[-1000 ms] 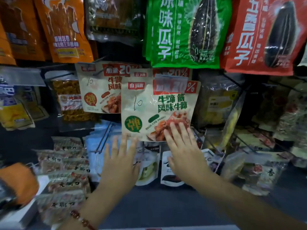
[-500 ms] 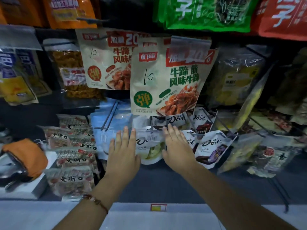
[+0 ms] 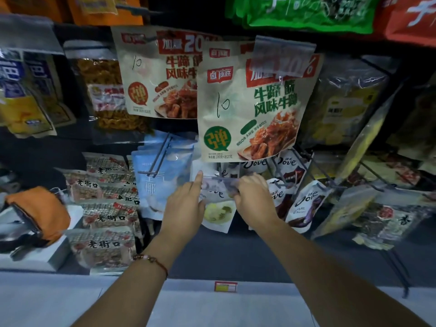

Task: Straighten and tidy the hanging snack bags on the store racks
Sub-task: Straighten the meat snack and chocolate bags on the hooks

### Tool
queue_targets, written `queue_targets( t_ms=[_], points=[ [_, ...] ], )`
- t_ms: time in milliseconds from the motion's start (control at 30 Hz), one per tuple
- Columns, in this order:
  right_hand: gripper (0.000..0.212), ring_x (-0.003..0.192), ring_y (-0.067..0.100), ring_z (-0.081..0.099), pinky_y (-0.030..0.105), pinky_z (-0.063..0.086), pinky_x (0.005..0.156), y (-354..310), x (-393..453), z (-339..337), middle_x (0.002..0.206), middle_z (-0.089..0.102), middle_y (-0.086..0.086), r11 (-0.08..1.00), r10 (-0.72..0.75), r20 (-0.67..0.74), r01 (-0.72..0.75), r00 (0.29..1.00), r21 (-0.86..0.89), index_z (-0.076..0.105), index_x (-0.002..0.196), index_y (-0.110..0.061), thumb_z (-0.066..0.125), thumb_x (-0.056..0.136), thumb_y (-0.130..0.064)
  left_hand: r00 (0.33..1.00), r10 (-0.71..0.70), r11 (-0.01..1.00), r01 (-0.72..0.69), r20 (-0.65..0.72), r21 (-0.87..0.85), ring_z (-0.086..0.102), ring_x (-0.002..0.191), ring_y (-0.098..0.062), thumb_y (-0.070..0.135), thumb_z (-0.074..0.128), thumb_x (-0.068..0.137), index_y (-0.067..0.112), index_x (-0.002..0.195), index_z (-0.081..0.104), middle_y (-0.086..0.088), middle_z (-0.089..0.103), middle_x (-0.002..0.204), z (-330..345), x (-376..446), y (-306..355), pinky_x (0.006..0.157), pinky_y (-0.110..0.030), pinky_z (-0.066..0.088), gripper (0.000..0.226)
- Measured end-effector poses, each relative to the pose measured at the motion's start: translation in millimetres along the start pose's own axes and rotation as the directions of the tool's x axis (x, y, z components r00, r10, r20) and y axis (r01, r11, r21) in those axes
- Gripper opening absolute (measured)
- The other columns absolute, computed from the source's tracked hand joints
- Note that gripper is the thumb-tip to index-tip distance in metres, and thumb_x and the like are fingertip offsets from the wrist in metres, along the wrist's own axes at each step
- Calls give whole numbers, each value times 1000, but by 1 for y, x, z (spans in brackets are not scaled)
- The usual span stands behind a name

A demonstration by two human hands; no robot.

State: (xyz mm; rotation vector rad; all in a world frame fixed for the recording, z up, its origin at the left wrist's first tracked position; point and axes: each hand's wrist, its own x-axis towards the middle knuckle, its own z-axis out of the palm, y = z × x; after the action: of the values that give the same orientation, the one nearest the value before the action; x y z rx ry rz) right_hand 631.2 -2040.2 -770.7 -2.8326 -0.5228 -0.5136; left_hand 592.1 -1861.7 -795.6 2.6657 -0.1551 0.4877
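both hands are on the white dove bag (image 3: 218,204) hanging low on its peg: left hand (image 3: 186,204) flat against its edge, right hand (image 3: 253,197) pinching the clear price tag (image 3: 220,182). tugging could pop the bag off or bump the beef-tendon bag (image 3: 250,109) above

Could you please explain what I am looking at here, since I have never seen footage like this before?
There is no machine here. A person wears a camera on the head, so the single picture looks forward and down along both forearms at a store rack. The left hand, with a bead bracelet on its wrist, and the right hand are both at a white Dove bag hanging on a hook. The right hand's fingers curl over the clear tag at the bag's top; the left hand's fingers lie straight against its side. Above hangs a beige beef tendon snack bag, and to the left a blue bag.
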Motion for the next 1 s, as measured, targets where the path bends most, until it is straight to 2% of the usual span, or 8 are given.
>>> queue_targets(
  t_ms=[200, 333, 500, 567, 633, 700, 867, 1000],
  points=[
    [4, 79, 23, 54, 41, 37, 108, 0, -21, -3, 76, 62, -1, 987, -40, -69, 50, 997, 152, 67, 90, -12, 64, 90, -14, 1000, 24, 998, -23, -11, 63, 48, 119, -32, 27, 66, 90, 14, 152, 27, -12, 45, 136, 9, -1, -6, 90, -45, 47, 74],
    [11, 79, 18, 57, 32, 22, 117, 0, -39, -6, 76, 61, -3, 987, -59, -83, 71, 995, 146, 64, 84, -12, 61, 92, -18, 999, 40, 992, -40, 7, 118, 42, 130, -37, 27, 68, 87, 14, 151, 29, -17, 24, 157, 9, -16, -6, 99, -48, 45, 75],
    [14, 75, 14, 54, 39, 29, 115, -4, -68, -2, 72, 48, -14, 970, -72, -101, 93, 992, 225, 58, 78, -19, 52, 91, -18, 993, 117, 974, -120, 26, 194, 32, 140, -40, 32, 71, 84, 21, 143, 42, -15, 30, 156, -4, -38, -4, 107, -53, 36, 66],
    [15, 74, 11, 53, 36, 28, 115, 0, -77, 1, 72, 52, -13, 967, -40, -103, 65, 994, 247, 58, 77, -20, 55, 91, -15, 975, 172, 966, -195, 138, 170, 40, 136, -33, 41, 66, 89, 25, 134, 55, -5, 50, 143, -9, -40, 2, 105, -48, 39, 49],
    [17, 73, 10, 52, 31, 27, 114, 2, -86, 3, 72, 57, -10, 962, -15, -134, 51, 991, 269, 59, 74, -19, 58, 90, -13, 960, 224, 966, -242, 171, 92, 61, 104, -24, 44, 62, 91, 25, 106, 67, 2, 69, 105, -11, -44, 14, 80, -36, 47, 25],
    [16, 73, 9, 51, 29, 29, 112, 6, -94, 3, 72, 58, -10, 956, -1, -150, 45, 989, 290, 61, 73, -18, 60, 89, -12, 955, 224, 968, -241, 194, 72, 59, 75, -22, 42, 57, 95, 22, 79, 59, 4, 60, 73, -10, -48, 28, 61, -34, 41, 26],
    [27, 100, 11, 56, 27, 33, 106, 32, -107, -9, 104, 68, -5, 940, 61, -113, -19, 992, 341, 68, 107, -16, 43, 99, -23, 945, 293, 942, -311, 146, 125, 51, 54, -26, 29, 61, 95, 19, 64, 41, 1, 48, 57, 0, -47, 50, 47, -31, 33, 38],
    [43, 132, 14, 42, 18, 25, 106, 61, -104, -32, 142, 53, 4, 901, 217, -33, -187, 976, 390, 51, 139, -11, 32, 105, -29, 943, 309, 932, -326, 123, 160, 50, 44, -22, 23, 74, 84, 20, 58, 47, 3, 52, 51, 5, -42, 59, 43, -23, 28, 38]
  ],
)
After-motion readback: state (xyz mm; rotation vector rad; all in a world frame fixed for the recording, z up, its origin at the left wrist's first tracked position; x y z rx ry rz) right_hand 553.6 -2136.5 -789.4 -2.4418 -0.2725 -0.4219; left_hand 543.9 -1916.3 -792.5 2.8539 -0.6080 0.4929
